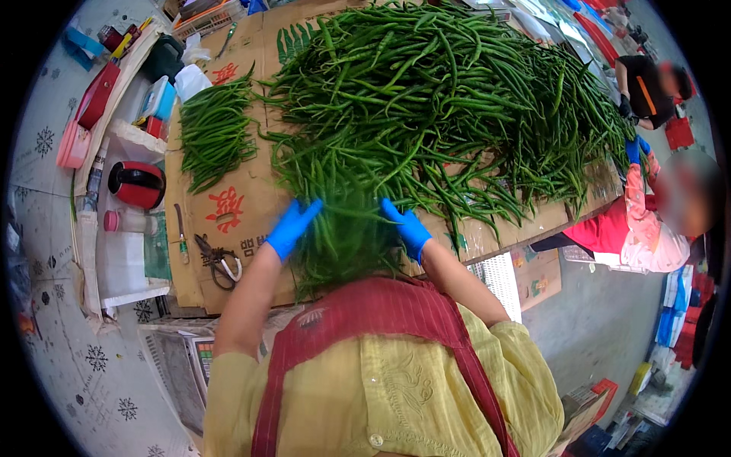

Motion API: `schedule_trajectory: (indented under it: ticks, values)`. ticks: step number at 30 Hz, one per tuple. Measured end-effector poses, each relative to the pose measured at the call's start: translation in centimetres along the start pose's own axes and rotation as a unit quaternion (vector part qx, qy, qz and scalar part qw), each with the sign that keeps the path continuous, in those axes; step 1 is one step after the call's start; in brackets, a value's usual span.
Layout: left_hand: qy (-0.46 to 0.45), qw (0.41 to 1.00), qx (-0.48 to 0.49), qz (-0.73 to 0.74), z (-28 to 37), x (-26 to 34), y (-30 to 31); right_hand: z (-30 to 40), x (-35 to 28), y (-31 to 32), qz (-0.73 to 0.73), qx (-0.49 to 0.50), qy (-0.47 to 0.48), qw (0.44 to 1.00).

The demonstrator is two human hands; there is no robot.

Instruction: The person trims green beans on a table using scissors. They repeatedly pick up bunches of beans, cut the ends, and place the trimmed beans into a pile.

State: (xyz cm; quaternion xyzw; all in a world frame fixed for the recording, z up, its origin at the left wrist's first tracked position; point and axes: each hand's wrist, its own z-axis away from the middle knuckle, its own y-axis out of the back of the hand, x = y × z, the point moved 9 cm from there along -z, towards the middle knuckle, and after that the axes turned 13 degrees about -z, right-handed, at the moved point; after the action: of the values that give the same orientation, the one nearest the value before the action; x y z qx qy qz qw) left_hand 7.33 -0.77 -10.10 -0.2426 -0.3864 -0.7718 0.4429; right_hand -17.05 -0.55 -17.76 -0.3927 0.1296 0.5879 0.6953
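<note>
Both hands wear blue gloves. At the near edge of the cardboard-covered table, a motion-blurred bunch of long green chili peppers (345, 228) lies between them. My left hand (294, 228) clasps its left side and my right hand (408, 228) its right side, some fingers hidden behind the peppers. Just beyond the bunch spreads a large tangled heap of the same peppers (422, 97). Farther left, a smaller bundle of peppers (217, 134) lies neatly lined up on the cardboard (260, 171).
Scissors (220, 263) and a narrow knife (181, 234) lie left of my left hand. A white shelf (125, 291) by the table holds a red and black container (137, 184) and a pink-lidded jar (128, 221). At right, two people (657, 223) stand by the heap's far end.
</note>
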Motion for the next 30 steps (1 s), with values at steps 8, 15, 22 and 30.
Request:
schedule_trajectory:
  ticks: [8, 15, 22, 30]
  values:
    - [-0.008, 0.946, -0.146, 0.289, -1.7, -3.5, -2.4, 3.5, -1.5, -6.2, -0.058, -0.118, -0.14, 0.981]
    - [0.032, 0.956, -0.093, 0.275, 1.6, -2.1, 1.4, 3.3, -1.8, -12.2, -0.197, -0.211, -0.086, 0.954]
    - [0.044, 0.951, -0.066, 0.299, 5.8, -0.7, 7.7, 3.9, -1.7, -19.1, -0.261, -0.22, -0.086, 0.936]
    - [-0.02, 0.94, -0.082, 0.33, 10.4, 4.9, 12.3, 9.5, -7.8, -23.7, -0.182, -0.185, -0.002, 0.966]
